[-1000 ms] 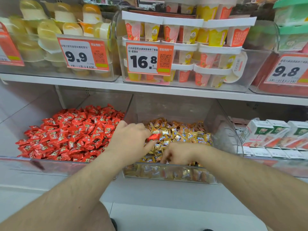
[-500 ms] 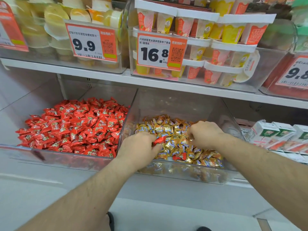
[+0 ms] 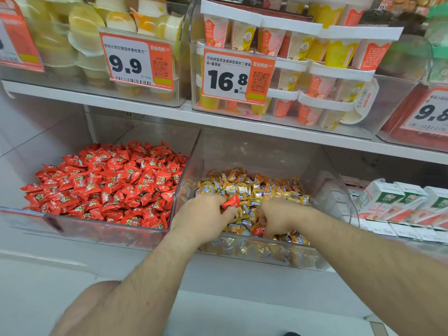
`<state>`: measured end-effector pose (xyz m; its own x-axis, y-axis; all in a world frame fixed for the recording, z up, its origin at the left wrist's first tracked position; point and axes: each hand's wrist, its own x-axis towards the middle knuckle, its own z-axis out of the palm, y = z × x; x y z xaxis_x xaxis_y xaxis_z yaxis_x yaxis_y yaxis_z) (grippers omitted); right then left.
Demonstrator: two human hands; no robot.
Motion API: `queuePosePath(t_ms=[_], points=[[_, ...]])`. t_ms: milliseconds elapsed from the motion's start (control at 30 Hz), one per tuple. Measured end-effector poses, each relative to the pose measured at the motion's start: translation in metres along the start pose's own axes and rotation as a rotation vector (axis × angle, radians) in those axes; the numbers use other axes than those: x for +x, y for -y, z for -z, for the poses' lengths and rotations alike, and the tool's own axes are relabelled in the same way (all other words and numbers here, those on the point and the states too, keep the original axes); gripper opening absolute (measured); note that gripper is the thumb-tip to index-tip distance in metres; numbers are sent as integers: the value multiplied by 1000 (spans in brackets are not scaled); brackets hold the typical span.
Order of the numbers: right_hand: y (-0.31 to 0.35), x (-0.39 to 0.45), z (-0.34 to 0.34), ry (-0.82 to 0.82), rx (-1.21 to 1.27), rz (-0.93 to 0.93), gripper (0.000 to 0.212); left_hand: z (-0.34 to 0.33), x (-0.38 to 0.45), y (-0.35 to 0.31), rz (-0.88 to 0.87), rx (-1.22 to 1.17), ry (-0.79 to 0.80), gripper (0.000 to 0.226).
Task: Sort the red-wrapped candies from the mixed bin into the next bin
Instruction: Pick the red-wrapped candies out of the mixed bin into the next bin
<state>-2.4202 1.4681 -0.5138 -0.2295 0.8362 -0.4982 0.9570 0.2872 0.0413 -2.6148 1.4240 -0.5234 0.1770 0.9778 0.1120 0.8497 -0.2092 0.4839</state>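
Both forearms reach forward and down over the front lip of the mixed bin (image 3: 315, 166), a clear container on the lower shelf. The left hand (image 3: 201, 214) lies knuckles up over the gold-wrapped candies (image 3: 247, 187), its grip clamped on one red-wrapped candy (image 3: 231, 202) that juts out past the fingertips, raised just above the pile. The right hand (image 3: 278, 218), just beside that grip toward the bin's other side, is curled with knuckles up and fingers pointing down into the pile; its grip closes on a second red candy (image 3: 258, 230), which shows between thumb and fingers near the front wall. Whether that candy is lifted or still lies on the pile cannot be told. Two red candies are thus in view within the mixed bin, one per hand; the gold ones are too many to count. The next bin (image 3: 109, 229), touching the mixed bin beyond the left wrist, holds a heap of red candies (image 3: 109, 180), likewise uncounted. Three price tags show on the upper shelf: 9.9 (image 3: 126, 65), 16.8 (image 3: 228, 80) and a third partly cropped.
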Motion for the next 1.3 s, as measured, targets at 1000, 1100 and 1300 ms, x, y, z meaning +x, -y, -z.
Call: queuePosePath(t_ms=[1000, 1100, 1300], points=[[79, -45, 89, -362, 1090, 204, 10, 76, 12, -15, 483, -1606, 210, 15], [104, -40, 107, -258, 1105, 246, 25, 102, 4, 19, 448, -1360, -53, 18], [158, -1, 123, -301, 923, 235, 25, 121, 6, 95, 358, -352, -337, 28]])
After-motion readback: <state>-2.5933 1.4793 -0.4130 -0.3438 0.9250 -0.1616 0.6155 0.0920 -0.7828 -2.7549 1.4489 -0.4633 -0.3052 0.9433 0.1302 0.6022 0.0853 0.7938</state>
